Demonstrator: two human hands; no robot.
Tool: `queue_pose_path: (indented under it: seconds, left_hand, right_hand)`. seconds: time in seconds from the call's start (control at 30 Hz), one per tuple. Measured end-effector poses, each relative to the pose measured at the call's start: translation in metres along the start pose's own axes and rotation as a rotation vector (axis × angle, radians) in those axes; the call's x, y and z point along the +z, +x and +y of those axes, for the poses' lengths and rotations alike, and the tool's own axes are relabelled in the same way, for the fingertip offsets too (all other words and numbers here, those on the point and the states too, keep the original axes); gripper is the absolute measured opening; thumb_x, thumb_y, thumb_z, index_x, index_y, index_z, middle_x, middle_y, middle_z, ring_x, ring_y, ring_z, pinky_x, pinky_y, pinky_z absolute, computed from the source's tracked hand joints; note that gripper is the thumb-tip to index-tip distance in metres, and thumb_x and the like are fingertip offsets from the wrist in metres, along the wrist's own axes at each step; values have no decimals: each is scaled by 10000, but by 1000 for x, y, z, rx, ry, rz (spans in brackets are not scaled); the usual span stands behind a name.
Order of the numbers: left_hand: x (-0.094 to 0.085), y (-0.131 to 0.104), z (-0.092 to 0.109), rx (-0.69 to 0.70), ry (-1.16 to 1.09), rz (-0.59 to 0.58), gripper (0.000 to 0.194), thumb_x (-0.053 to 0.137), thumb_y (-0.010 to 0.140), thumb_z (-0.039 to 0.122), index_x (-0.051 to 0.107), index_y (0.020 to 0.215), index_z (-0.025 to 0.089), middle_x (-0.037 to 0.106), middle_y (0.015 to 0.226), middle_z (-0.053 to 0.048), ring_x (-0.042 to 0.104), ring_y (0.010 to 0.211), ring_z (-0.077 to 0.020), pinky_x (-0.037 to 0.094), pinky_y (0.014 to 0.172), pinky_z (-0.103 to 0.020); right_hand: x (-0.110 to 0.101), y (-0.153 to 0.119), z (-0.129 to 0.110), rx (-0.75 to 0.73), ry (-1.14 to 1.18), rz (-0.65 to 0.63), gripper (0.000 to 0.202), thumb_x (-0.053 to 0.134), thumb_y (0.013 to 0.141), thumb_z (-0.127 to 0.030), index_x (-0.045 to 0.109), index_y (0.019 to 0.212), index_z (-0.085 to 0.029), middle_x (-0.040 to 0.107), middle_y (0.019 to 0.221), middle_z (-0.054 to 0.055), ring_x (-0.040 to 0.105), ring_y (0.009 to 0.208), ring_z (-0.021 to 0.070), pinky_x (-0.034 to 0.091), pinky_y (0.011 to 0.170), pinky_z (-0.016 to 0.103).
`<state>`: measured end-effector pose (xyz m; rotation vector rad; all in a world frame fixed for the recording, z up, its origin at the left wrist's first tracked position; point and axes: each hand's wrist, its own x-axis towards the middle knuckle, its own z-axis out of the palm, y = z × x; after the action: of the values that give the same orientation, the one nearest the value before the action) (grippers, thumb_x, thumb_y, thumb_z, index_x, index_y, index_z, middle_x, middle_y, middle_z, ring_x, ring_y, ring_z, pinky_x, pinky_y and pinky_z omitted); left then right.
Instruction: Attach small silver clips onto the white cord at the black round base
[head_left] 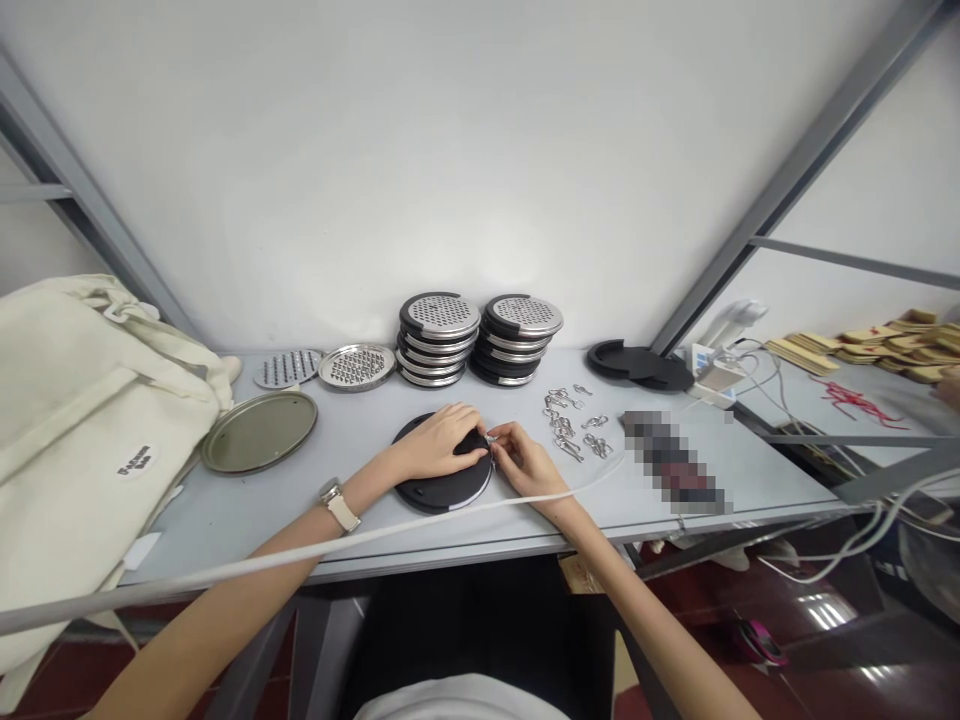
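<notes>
A black round grater holder (442, 492) with a silvery rim showing at its lower right lies flat on the table in front of me. My left hand (444, 442) rests over its top, fingers bent round the upper right edge and thumb pressed on the surface. At that same edge, my right hand (525, 462) pinches a small metal clip (490, 438), mostly hidden by the fingertips. Several loose metal clips (562, 425) lie to the right of my right hand. Behind stand two stacks of round graters in black holders, a left stack (437, 350) and a right stack (517, 345).
Grater plates (356, 366) and an olive round plate (262, 430) lie left, beside a cream bag (97, 430). Black holders (637, 364), a power strip (712, 375) and a pixelated object (675, 465) are right. A white cable (420, 522) crosses before my forearms.
</notes>
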<state>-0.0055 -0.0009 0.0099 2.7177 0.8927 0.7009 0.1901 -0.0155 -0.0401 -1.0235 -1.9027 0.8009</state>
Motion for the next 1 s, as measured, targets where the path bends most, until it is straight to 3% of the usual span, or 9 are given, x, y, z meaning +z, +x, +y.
queue_pose_path:
  seconds: [0.2,0.4,1.0]
  left_hand:
    - [0,-1,1,-6,52,28,94,557,814,241,495,847,179,534,862,-21,504,843,-179,400,784,-307]
    - [2,-1,2,-32,-3,21,72,537,819,235,489,824,183,522,768,3,494,723,-151,396,717,-284]
    - [7,1,6,-66,-37,44,57,546,808,218,506,831,185,519,770,9,504,704,-130,409,660,-243]
  right_hand:
    - [0,3,-3,36,-3,31,196,482,868,-290,543,1002,-160,614,801,38,579,715,144,475,696,275]
    - [1,6,-4,-18,-51,46,166,487,862,-261,592,954,-171,631,846,51,577,721,150,472,718,290]
    - [-3,-2,-12,4,-80,-21,187,492,824,-236,532,988,-155,489,649,-27,468,579,112,395,568,236]
